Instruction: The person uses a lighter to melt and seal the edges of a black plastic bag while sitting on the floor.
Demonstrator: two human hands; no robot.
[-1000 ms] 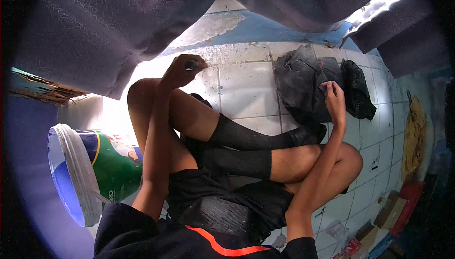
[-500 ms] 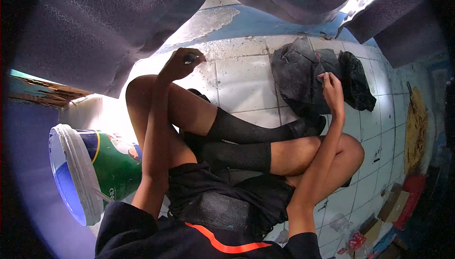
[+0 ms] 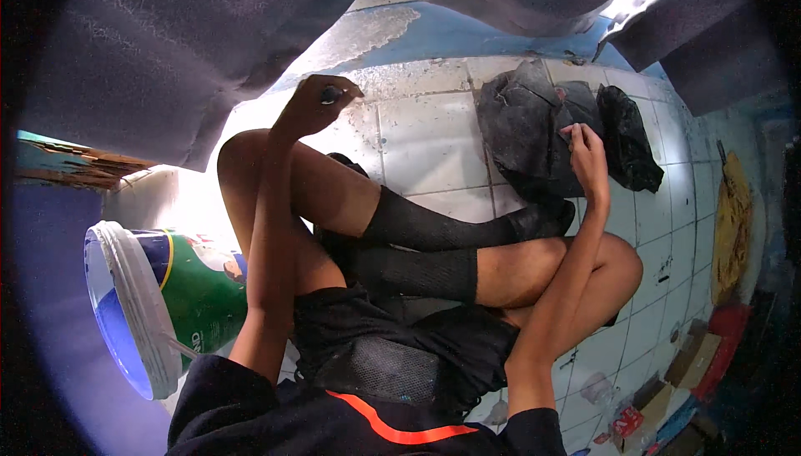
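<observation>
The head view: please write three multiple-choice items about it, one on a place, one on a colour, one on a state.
1. Where does the paint bucket stand?
A. at the person's left side
B. beside the dark bags
C. on the person's knee

2. What colour are the long socks?
A. white
B. black
C. red

3. How is the left hand?
A. flat on the tiles, open
C. resting inside the bucket
B. raised, curled around a small dark thing

Answers: 1 A, the bucket is at the left edge, next to the left arm. 2 B, both socks are black against the pale tiled floor. 3 B, the fingers are closed on the small thing above the knee, while the right hand touches the dark bags.
</observation>
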